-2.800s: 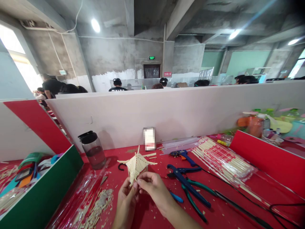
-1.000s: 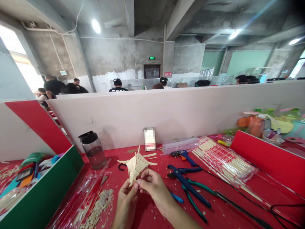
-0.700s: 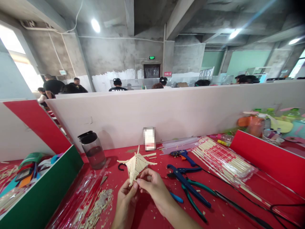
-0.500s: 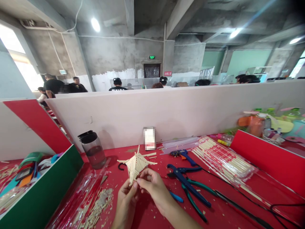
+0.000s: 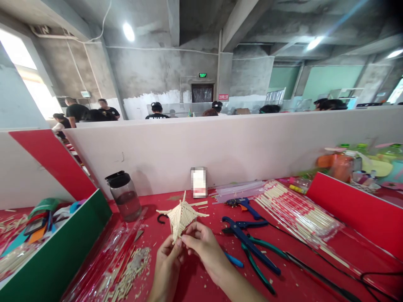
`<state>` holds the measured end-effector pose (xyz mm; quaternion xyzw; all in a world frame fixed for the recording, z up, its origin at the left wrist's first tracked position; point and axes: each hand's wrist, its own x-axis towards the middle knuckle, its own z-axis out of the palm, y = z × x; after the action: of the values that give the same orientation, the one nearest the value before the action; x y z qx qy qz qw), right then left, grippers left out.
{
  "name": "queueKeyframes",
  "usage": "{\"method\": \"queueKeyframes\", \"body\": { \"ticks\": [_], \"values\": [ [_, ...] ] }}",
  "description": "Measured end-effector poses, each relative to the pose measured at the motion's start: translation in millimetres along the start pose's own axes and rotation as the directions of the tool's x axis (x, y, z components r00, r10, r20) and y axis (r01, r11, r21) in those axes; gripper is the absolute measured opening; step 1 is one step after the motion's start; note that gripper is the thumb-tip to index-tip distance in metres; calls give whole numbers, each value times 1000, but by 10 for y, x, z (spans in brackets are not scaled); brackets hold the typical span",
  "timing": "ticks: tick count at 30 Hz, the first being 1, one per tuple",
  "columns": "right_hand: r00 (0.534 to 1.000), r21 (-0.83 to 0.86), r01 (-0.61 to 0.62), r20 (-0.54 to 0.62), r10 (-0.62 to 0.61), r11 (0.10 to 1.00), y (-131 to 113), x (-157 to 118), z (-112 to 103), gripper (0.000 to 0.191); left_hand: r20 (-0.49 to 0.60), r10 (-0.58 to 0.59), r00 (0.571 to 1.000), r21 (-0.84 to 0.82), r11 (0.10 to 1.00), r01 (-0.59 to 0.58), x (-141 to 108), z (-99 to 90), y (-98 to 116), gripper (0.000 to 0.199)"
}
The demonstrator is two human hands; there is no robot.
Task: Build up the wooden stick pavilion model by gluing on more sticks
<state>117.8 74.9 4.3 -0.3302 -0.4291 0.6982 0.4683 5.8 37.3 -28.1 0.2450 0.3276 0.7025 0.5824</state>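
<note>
A pale star-shaped piece built from thin wooden sticks (image 5: 181,216) is held above the red table (image 5: 192,279), with its points spread up and to both sides. My left hand (image 5: 168,253) pinches its lowest point from the left, thumb on top. From the right, my right hand (image 5: 201,241) grips the same lower part between thumb and fingers. The two hands are close together at that point. A black hook-shaped thing (image 5: 163,218) lies just left of the star. Short loose sticks (image 5: 199,204) are behind it.
A dark-lidded bottle (image 5: 124,199) and scrap pieces (image 5: 135,266) are at left. Right of my hands lie a blue cutter (image 5: 252,247), green-handled pliers (image 5: 253,266), a glue gun (image 5: 247,206) and bagged sticks (image 5: 299,212). A green divider (image 5: 63,251) and red divider (image 5: 355,214) stand either side.
The whole view has shifted slightly, so things appear a little further right. Both hands keep their hold on the stick star, with no clear movement of the piece.
</note>
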Motion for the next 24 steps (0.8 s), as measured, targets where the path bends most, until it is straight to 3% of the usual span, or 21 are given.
{"method": "queueKeyframes", "body": {
  "ticks": [16, 24],
  "values": [
    [998, 88, -65, 23, 63, 994, -73, -72, 16, 42, 16, 19, 1000, 84, 996, -20, -25, 41, 39, 26],
    [993, 164, -113, 40, 108, 980, -80, -79, 11, 49, 18, 3, 1000, 45, 999, -4, -12, 12, 19, 23]
  ]
}}
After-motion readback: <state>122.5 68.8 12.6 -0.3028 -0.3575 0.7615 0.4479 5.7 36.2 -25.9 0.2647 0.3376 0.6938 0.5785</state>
